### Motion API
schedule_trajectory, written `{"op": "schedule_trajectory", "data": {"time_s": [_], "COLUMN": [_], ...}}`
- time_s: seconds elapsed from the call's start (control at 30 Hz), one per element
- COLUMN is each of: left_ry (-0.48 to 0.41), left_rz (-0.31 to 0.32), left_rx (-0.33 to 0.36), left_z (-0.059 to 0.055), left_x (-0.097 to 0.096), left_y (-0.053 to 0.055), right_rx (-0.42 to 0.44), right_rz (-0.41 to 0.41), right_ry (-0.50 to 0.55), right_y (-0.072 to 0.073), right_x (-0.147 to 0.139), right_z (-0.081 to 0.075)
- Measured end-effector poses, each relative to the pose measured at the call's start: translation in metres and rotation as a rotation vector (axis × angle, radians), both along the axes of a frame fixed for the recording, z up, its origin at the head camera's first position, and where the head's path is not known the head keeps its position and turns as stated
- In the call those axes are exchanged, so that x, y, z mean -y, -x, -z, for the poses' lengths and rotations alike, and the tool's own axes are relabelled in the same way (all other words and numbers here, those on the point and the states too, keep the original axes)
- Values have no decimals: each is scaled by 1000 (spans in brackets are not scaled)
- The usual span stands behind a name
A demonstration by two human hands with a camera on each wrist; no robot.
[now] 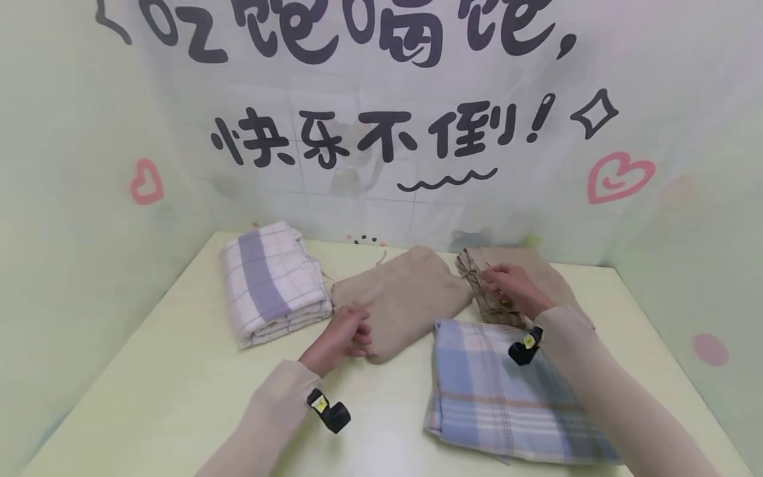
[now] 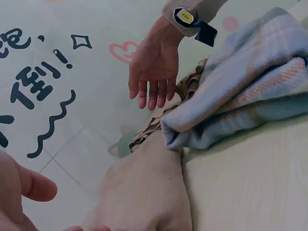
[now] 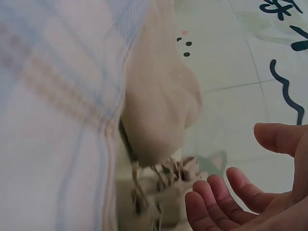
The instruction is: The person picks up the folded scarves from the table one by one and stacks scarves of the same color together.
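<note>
My left hand [image 1: 342,336], fingers loosely bent, is over the near left edge of a plain beige folded cloth [image 1: 405,298]; whether it touches cannot be told. Above a brown folded cloth with a fringed edge [image 1: 491,305] hovers my right hand [image 1: 517,289], holding nothing. In the right wrist view, that hand's thumb and fingers [image 3: 211,192] are spread apart. The left wrist view shows the right palm with its fingers hanging relaxed. A blue plaid folded cloth [image 1: 477,391] lies below the right forearm.
To the left lies a white folded cloth with a purple stripe [image 1: 271,285]. All the cloths rest on a pale yellow table [image 1: 149,397]. A printed wall sheet [image 1: 369,179] stands along the back, and pale walls close both sides.
</note>
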State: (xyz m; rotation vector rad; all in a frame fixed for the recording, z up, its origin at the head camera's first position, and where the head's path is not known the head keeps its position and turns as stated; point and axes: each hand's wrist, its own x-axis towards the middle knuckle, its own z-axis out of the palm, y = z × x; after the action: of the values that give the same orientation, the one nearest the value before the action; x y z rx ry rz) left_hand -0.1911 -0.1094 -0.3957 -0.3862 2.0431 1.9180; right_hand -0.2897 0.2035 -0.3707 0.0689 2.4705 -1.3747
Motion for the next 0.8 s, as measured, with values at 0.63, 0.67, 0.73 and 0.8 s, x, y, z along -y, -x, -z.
{"op": "schedule_trajectory", "data": {"time_s": [0.63,0.67,0.73,0.8], "left_ry": [-226,-249,-295,-333], "left_rz": [-131,-143,-173,-194], "left_rx": [47,45,47,45], "left_z": [27,27,29,31], "left_x": [19,17,15,12], "left_y": [-6,-4,-1,2], "right_rx": [53,70,84,113], "right_rz": [-51,-44,-44,-48], "right_ry": [-46,-41,-21,-4], "right_y": [46,47,48,48], "right_x": [53,54,56,57], "right_z": [45,46,45,44]}}
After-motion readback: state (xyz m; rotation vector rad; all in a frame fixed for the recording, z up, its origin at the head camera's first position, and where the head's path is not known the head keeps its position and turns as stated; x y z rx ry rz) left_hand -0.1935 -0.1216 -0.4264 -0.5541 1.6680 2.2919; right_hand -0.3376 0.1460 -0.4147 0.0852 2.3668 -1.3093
